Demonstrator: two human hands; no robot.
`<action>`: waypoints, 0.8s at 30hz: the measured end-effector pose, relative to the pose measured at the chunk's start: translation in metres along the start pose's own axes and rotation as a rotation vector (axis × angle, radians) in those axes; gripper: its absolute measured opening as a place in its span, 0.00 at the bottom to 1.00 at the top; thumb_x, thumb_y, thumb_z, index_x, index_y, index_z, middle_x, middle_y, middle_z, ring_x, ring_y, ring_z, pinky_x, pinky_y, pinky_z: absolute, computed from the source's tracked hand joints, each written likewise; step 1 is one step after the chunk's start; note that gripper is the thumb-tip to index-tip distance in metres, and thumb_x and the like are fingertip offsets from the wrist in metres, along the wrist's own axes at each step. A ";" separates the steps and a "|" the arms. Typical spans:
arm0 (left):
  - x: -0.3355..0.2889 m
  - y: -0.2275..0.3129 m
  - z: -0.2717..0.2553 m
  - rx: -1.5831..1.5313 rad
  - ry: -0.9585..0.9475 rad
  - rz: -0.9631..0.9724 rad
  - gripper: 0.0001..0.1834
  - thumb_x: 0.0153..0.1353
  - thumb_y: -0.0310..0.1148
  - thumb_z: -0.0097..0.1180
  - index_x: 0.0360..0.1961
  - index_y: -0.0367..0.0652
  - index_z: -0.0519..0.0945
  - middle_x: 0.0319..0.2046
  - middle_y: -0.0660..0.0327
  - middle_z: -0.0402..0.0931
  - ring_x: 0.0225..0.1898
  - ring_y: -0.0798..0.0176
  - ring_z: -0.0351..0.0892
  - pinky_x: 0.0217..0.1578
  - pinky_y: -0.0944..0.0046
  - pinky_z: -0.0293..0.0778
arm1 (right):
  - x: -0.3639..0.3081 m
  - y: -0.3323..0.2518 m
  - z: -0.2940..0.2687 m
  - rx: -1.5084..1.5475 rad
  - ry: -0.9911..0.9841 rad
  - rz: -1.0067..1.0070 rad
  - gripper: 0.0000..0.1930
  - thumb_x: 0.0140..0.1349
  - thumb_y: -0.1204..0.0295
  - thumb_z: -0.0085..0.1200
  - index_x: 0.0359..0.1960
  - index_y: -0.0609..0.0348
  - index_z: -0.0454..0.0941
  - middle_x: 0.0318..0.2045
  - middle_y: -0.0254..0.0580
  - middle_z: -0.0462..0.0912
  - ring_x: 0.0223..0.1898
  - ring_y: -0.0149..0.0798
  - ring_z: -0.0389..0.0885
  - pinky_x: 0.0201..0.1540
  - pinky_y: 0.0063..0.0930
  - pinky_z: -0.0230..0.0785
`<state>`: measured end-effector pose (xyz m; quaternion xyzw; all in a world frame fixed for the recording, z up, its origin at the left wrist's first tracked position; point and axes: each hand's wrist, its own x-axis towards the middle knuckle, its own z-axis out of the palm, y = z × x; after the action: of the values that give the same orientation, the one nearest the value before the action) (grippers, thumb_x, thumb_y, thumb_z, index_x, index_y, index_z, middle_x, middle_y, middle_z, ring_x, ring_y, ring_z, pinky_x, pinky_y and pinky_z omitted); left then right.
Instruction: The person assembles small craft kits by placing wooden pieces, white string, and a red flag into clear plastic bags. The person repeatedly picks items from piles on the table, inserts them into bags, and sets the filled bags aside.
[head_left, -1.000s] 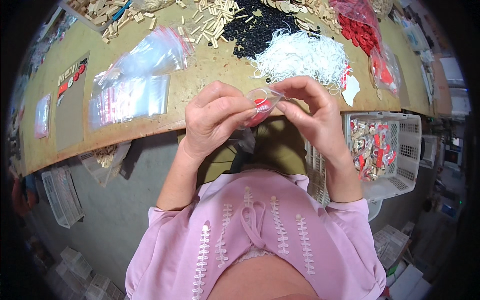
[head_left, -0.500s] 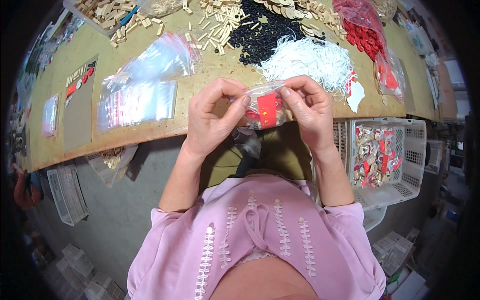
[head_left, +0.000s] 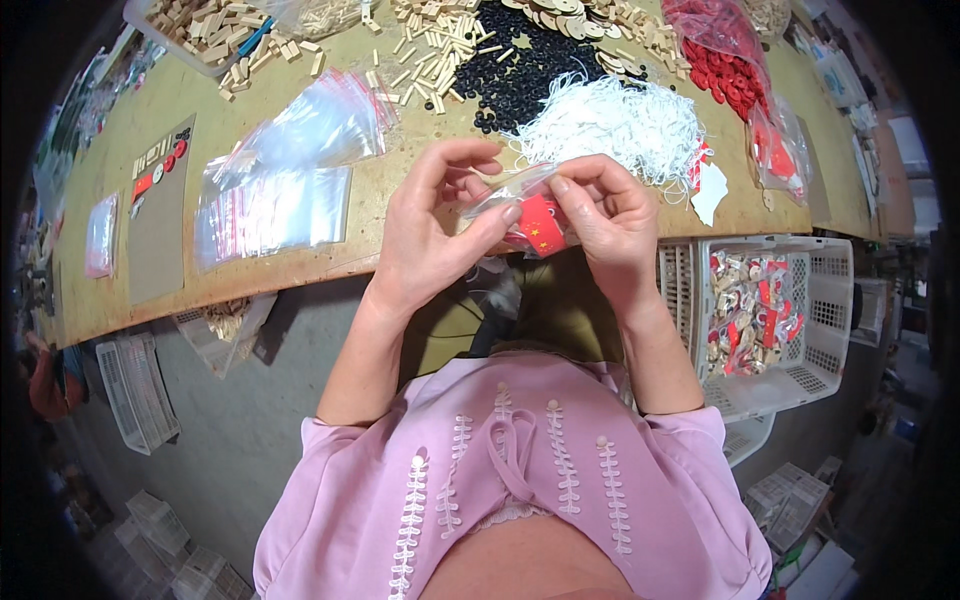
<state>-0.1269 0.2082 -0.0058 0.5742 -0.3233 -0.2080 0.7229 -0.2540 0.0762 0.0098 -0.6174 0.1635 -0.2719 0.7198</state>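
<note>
Nearest, a lilac top [head_left: 530, 470] fills the lower middle of the frame. Just above centre, the right hand [head_left: 615, 220] pinches a small clear bag [head_left: 528, 200] between thumb and fingertips at its upper right edge. The left hand [head_left: 425, 225] is loosely open beside it, fingers parted from the thumb, whose tip touches the bag's left side. Through the plastic shows a red piece with yellow stars [head_left: 543, 228]. At right of the frame, a white basket [head_left: 822, 312] holds filled packets [head_left: 755, 310]. On the table [head_left: 235, 125], flat clear bags [head_left: 275, 205] lie left of the hands, with a grey-brown board [head_left: 160, 240] farther left. Beyond the hands sits a heap of white strings [head_left: 615, 125]; behind it come black rings [head_left: 515, 85], and pale wooden sticks [head_left: 440, 50] at upper middle. Bagged red pieces [head_left: 725, 70] lie upper right, wooden blocks [head_left: 205, 30] upper left.
</note>
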 end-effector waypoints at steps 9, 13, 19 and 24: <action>0.008 -0.008 0.003 0.322 -0.072 0.191 0.04 0.55 0.23 0.65 0.32 0.36 0.81 0.25 0.61 0.77 0.27 0.68 0.75 0.32 0.67 0.72 | -0.004 0.007 0.009 -0.339 0.019 -0.108 0.03 0.68 0.82 0.57 0.41 0.65 0.81 0.34 0.31 0.85 0.35 0.18 0.79 0.38 0.14 0.72; 0.006 -0.013 0.005 0.197 -0.066 0.079 0.04 0.54 0.23 0.64 0.30 0.37 0.80 0.26 0.59 0.77 0.27 0.66 0.75 0.31 0.66 0.72 | -0.004 0.008 0.009 -0.435 0.037 -0.145 0.03 0.68 0.82 0.58 0.40 0.65 0.82 0.33 0.30 0.84 0.35 0.19 0.79 0.38 0.15 0.73; 0.008 -0.007 0.005 0.378 -0.091 0.211 0.04 0.52 0.25 0.61 0.28 0.40 0.78 0.24 0.57 0.73 0.26 0.56 0.74 0.29 0.59 0.72 | -0.007 0.013 0.006 -0.676 0.062 -0.190 0.01 0.64 0.80 0.61 0.35 0.64 0.81 0.27 0.34 0.84 0.32 0.23 0.82 0.36 0.23 0.76; -0.007 0.000 0.004 0.429 -0.123 0.287 0.07 0.49 0.22 0.62 0.25 0.42 0.75 0.22 0.59 0.71 0.25 0.55 0.73 0.29 0.58 0.71 | -0.015 0.005 -0.003 -0.255 0.122 -0.068 0.01 0.70 0.81 0.56 0.40 0.62 0.78 0.34 0.31 0.82 0.34 0.19 0.76 0.39 0.16 0.71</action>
<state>-0.1346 0.2108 -0.0066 0.6489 -0.4814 -0.0645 0.5856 -0.2670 0.0830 0.0025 -0.6912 0.2194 -0.3102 0.6147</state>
